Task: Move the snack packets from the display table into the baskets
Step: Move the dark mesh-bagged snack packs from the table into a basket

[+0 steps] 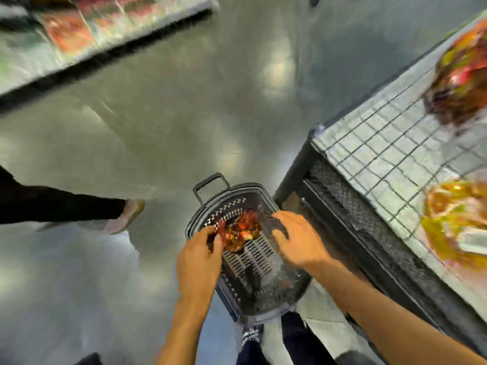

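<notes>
A dark plastic basket (238, 293) stands on the floor by the corner of the display table (374, 154). A red and brown snack packet (241, 230) hangs over the basket's inside. My left hand (200, 259) pinches the packet's near left edge. To the right, my right hand (297, 238) hovers over the basket's right rim with fingers spread and holds nothing. More packets lie blurred on the table: a red and brown pile (461, 80) at the far end and yellow ones (456, 222) nearer to me.
Another person's leg and shoe (123, 216) stand on the grey floor to the left of the basket. A shelf with red packets (68, 30) runs across the upper left. The table has a wire grid top and black mesh sides. My own feet (250, 335) are below the basket.
</notes>
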